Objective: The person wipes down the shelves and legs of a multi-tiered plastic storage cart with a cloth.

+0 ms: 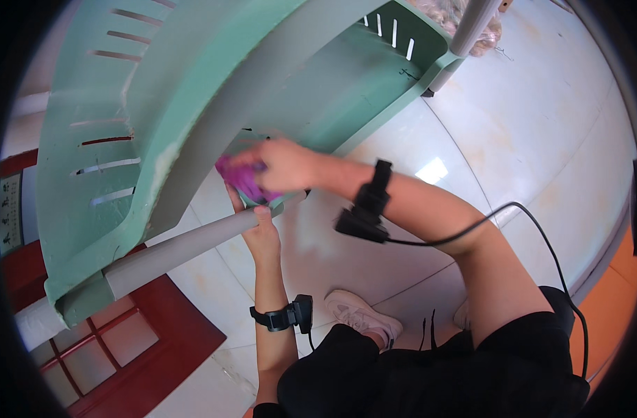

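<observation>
A green plastic shelf rack with slotted ends stands before me, its upper shelf (pixel 188 109) nearest the camera and its lower shelf (pixel 329 94) below. My right hand (pixel 284 164), blurred, holds a crumpled purple cloth (pixel 242 180) against the near corner of the lower shelf. My left hand (pixel 261 237) grips that same corner from below. Its thumb lies by the end of a grey tube post (pixel 188 243), and some of its fingers are hidden behind the cloth and shelf. Dark strands lie on the lower shelf.
A clear plastic bag with brownish contents (pixel 454 18) lies beyond the rack's far post (pixel 472 28). Dark red wooden furniture with panes (pixel 164 324) stands at lower left. A black cable (pixel 543 240) loops from my right wrist strap (pixel 368 201). Pale tiles (pixel 527 115) cover the floor.
</observation>
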The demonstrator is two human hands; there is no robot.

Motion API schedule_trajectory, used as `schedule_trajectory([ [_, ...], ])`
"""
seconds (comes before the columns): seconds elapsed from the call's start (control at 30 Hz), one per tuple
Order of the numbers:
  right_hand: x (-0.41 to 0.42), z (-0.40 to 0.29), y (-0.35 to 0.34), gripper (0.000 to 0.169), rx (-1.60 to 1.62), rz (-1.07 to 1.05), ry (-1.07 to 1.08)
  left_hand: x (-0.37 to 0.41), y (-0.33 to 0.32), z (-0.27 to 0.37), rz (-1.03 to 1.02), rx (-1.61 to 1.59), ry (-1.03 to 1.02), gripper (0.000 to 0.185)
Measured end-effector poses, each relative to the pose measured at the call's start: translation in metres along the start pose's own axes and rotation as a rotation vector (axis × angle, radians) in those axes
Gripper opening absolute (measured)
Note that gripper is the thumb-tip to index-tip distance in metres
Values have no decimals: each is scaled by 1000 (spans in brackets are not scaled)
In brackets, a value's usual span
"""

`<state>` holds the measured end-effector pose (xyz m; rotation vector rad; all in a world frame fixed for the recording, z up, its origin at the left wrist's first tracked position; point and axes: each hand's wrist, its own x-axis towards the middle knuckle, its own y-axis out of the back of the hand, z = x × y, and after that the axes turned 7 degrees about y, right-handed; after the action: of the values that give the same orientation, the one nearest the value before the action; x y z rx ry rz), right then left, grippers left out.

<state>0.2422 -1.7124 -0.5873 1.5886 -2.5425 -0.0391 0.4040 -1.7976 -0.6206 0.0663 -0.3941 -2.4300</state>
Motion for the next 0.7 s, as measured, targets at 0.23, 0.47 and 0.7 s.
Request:
schedule_trajectory([
  [0.23,-55,11,-18,46,-324,209,300,2,-6,5,-11,-50,-3,70],
  [0.47,-86,37,22,53,-721,58,308,4,-7,16,56,-69,127,75],
  [0.7,-105,31,70,44,-1148,-32,433,3,-7,28,56,-88,220,80],
])
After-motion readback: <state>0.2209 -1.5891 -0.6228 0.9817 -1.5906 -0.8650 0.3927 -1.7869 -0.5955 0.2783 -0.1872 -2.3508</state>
